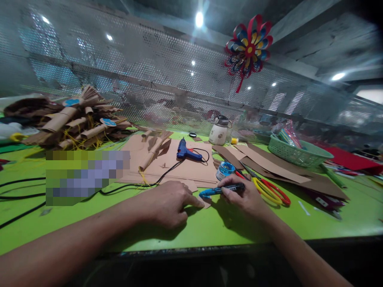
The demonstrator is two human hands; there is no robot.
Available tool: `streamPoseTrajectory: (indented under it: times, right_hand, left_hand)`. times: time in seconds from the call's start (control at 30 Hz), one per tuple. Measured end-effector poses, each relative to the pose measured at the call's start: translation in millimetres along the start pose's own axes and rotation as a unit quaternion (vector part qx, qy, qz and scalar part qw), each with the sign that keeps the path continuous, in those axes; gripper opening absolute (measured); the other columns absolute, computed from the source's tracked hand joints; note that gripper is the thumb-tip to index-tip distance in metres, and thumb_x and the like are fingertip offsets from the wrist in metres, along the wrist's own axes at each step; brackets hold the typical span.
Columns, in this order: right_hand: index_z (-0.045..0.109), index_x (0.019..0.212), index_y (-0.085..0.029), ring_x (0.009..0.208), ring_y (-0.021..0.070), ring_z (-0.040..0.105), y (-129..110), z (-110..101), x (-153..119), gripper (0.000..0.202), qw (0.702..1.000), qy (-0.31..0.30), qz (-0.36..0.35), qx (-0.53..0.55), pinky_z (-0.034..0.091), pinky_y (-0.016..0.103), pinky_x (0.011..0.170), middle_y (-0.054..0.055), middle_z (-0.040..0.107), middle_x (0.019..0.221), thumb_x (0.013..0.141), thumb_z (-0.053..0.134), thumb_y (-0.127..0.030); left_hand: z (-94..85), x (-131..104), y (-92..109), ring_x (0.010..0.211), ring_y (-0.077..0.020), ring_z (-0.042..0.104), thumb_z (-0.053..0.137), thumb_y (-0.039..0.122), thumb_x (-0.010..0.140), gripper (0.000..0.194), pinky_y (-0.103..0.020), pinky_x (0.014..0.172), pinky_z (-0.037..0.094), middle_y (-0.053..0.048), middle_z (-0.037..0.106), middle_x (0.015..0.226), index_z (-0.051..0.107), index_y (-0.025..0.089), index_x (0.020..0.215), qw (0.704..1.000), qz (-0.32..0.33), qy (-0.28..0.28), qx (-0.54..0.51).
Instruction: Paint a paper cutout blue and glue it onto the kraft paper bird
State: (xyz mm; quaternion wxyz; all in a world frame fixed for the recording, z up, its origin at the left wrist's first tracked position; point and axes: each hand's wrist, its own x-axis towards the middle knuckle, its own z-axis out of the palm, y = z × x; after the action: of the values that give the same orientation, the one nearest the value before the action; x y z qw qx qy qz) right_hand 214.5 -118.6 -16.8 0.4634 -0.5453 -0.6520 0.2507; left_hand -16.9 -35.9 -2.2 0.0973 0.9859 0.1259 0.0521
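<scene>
My right hand (239,196) holds a blue marker (220,190), its tip pointing left and down at a small brown paper piece (207,203) on the green table. My left hand (170,203) has its index finger stretched onto that piece's left edge, the other fingers curled beneath the palm with nothing visible in them. Some blue shows on the piece near the marker tip. Just behind my right hand stands a jar with blue contents (225,170). Scissors with red and yellow handles (271,191) lie to the right of it.
Brown paper sheets (185,171) carry a blue glue gun (189,152) and a rolled paper bundle (152,153). Its black cable runs left. Many paper bundles (64,119) are piled back left. Behind are a white bottle (219,131) and a green basket (299,153); brown strips (269,163) lie right.
</scene>
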Motion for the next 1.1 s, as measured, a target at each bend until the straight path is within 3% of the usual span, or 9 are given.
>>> streamPoseTrajectory:
  times: [0.33,0.57,0.93,1.1]
  right_hand:
    - [0.064,0.085,-0.016,0.054,0.0109,0.045,-0.6,-1.3,-0.3,0.012,1.0,-0.03,-0.001,0.001,0.035,0.025,0.051,-0.001,0.054,0.062,0.078,0.061,-0.026]
    - [0.063,0.086,-0.015,0.055,0.0108,0.046,4.8,-4.2,-1.2,0.014,1.0,-0.001,0.015,-0.016,0.037,0.024,0.052,-0.001,0.055,0.064,0.08,0.059,-0.027]
    - [0.062,0.088,-0.013,0.054,0.0107,0.044,-1.2,0.5,0.7,0.019,0.999,-0.041,0.02,-0.01,0.035,0.024,0.051,-0.001,0.053,0.063,0.079,0.058,-0.029]
    - [0.063,0.087,-0.014,0.054,0.0108,0.046,4.0,-1.4,0.6,0.017,1.0,-0.022,0.016,-0.003,0.036,0.024,0.051,0.0,0.054,0.064,0.079,0.058,-0.028]
  left_hand:
    - [1.1,-0.5,-1.9,0.075,-0.0222,0.06,0.051,0.013,0.066,0.07,-0.031,0.062,0.041,-0.004,0.069,0.085,0.057,0.035,0.132,1.0,0.005,-0.005,0.001]
    - [1.9,-0.6,-2.0,0.075,-0.0225,0.06,0.052,0.013,0.065,0.068,-0.032,0.064,0.042,-0.005,0.069,0.084,0.059,0.035,0.129,1.0,0.004,-0.003,0.004]
    - [0.9,-0.7,-2.1,0.076,-0.0226,0.061,0.051,0.013,0.067,0.068,-0.032,0.066,0.043,-0.004,0.069,0.087,0.057,0.036,0.131,1.0,0.006,-0.004,0.002]
    - [1.7,0.1,-2.2,0.077,-0.0232,0.06,0.052,0.014,0.066,0.068,-0.032,0.067,0.043,-0.004,0.069,0.087,0.057,0.035,0.131,1.0,-0.003,-0.013,0.008]
